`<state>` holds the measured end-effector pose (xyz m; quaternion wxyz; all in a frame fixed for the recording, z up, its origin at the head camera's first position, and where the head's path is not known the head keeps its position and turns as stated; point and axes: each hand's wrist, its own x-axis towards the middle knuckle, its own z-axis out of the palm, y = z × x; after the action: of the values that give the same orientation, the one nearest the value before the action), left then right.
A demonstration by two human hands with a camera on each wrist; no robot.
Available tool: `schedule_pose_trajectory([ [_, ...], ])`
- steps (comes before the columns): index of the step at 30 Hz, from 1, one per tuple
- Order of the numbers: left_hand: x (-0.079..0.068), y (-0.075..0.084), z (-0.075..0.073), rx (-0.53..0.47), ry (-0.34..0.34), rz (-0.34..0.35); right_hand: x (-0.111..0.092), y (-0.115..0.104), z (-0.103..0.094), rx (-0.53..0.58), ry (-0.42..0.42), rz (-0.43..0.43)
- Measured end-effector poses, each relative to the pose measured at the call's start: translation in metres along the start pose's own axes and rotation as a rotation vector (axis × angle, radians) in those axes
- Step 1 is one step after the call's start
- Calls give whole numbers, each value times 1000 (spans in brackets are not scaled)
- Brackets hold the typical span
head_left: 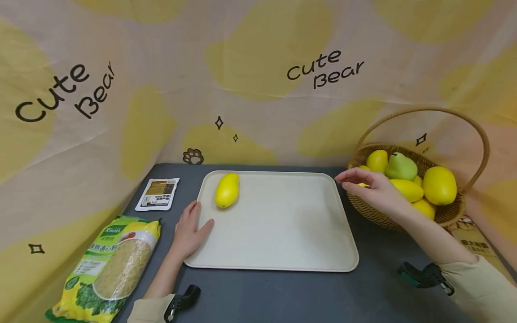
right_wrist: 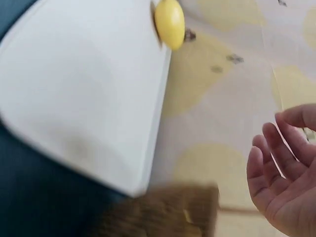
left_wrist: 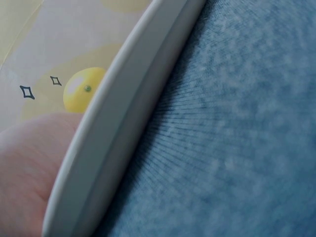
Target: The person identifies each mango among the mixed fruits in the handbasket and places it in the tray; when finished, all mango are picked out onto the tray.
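A yellow mango lies near the back left corner of a cream tray. My left hand rests on the tray's left edge, its thumb lying over the rim. In the left wrist view part of that hand shows beside the tray rim. At the tray's back right corner, my right hand hovers by the left side of a wicker basket. Its fingers, loosely bent, hold nothing, as the right wrist view of the hand shows. In the basket sit a green pear and several yellow fruits.
Left of the tray lie a small white-edged packet and a green and yellow Knorr bag. A tall handle arches over the basket. Printed cloth hangs behind the grey table. Under the basket's right side is a brown printed package.
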<state>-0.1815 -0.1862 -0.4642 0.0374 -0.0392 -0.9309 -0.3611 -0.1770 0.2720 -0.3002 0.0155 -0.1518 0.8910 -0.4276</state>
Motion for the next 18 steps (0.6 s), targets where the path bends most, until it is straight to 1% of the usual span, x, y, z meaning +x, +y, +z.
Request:
schedule_pose_trajectory([
  [4, -2, -2, -1, 5, 15, -3, -11, 12, -36, -204, 39, -14],
  [6, -2, -3, -2, 4, 18, -3, -15, 21, -53, -283, 52, -23],
  [8, -2, -3, -3, 2, 15, -1, -18, 30, -70, -395, 72, -26],
  [10, -2, -3, -3, 1, 12, 2, -20, 40, -87, -485, 67, -38],
  [13, -2, -3, -2, 0, 9, 1, -22, 52, -108, -594, 39, 38],
  [14, -2, -3, -2, 0, 9, 0, -22, 57, -114, -614, 31, 59],
  [18, -2, -4, -1, -1, 10, 0, -26, 74, -131, -621, 4, 203],
])
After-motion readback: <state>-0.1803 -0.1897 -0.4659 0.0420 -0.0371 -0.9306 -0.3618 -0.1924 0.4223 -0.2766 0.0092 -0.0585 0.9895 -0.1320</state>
